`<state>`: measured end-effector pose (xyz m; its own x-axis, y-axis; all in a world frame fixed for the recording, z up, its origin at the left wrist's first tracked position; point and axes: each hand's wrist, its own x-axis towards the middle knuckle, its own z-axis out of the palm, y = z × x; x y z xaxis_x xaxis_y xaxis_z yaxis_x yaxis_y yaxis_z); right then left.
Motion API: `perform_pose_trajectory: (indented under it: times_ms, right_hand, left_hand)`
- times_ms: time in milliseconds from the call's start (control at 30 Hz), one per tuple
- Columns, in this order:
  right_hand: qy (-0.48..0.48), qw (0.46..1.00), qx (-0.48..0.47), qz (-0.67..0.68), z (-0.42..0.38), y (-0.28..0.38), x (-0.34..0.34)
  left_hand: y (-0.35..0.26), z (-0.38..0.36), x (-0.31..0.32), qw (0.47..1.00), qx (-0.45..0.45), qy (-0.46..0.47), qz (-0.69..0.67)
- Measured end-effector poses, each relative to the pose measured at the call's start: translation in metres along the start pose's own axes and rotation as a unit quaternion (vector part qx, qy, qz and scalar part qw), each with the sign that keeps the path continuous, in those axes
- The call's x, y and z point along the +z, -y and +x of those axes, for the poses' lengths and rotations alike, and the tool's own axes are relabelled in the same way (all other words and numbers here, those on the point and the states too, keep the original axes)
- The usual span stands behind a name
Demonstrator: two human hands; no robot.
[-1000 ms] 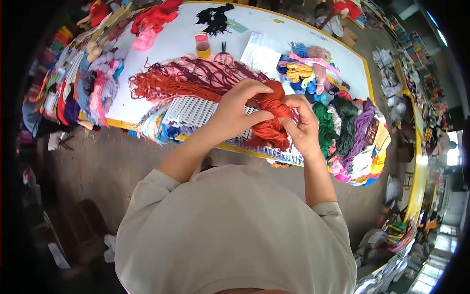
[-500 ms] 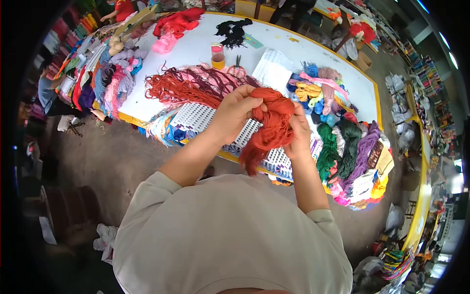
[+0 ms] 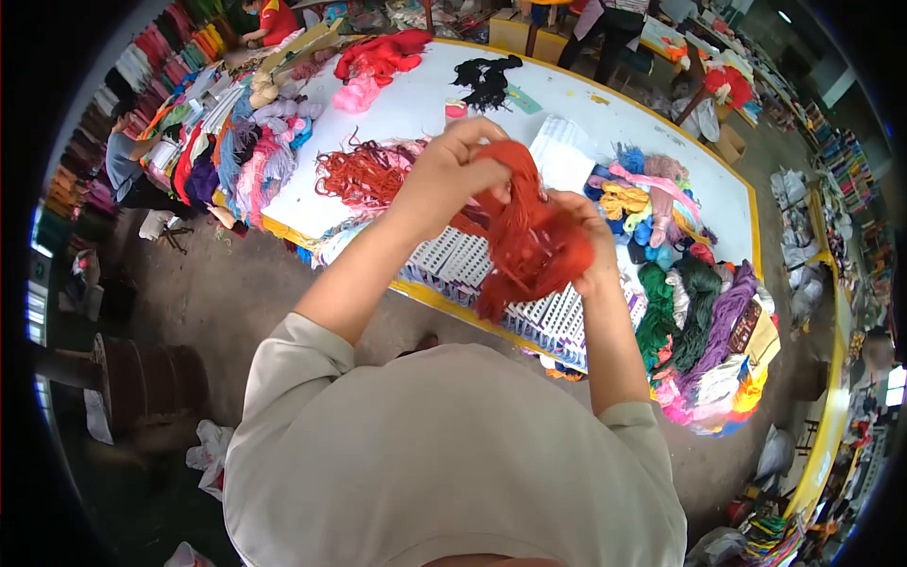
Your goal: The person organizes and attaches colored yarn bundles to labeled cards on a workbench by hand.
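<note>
A rust-red skein of yarn (image 3: 527, 222) is held up over the front edge of the table, its lower part blurred by motion. My left hand (image 3: 457, 178) grips the upper left of it, thumb and fingers closed together. On the other side, my right hand (image 3: 591, 238) is closed around the skein's right edge, some fingers hidden behind it. Below the yarn lie white cards with rows of dark marks (image 3: 452, 257). Left of my left hand is a pile of red and burgundy yarn strands (image 3: 364, 177).
The white table (image 3: 416, 109) has a yellow edge. Coloured skeins (image 3: 697, 302) hang over its right end, and more yarn (image 3: 255, 142) lies at the left. Black yarn (image 3: 487, 80) and a white cloth (image 3: 562, 151) lie farther back. Other people (image 3: 274, 21) work around the tables.
The skein has shifted and its loops have opened and spread between my hands. My left hand has risen slightly. The view has tilted, so the table appears lower and farther right.
</note>
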<state>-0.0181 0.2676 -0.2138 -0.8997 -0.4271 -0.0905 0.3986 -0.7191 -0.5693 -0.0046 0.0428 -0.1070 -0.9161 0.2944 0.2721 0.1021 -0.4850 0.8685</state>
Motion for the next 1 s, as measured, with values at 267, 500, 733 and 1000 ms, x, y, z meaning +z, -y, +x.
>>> perform_pose_trajectory:
  times_ms: [267,500,733,1000]
  right_hand:
    - [0.039,0.876,-0.018,-0.480,-0.030,0.013,0.060]
    - [0.001,0.979,-0.199,-0.040,-0.011,0.075,0.088]
    - [-0.007,0.919,-0.017,-0.393,0.042,0.005,0.030]
    - [-0.156,0.824,-0.112,-0.533,0.092,-0.079,-0.042]
  left_hand:
    - [-0.003,-0.002,0.030,0.851,0.010,0.112,0.512]
    - [-0.004,-0.005,-0.039,0.786,-0.384,0.483,0.047]
    - [-0.089,0.058,-0.054,0.977,0.002,0.211,-0.031]
    - [-0.148,0.160,-0.097,0.957,0.104,0.210,-0.172]
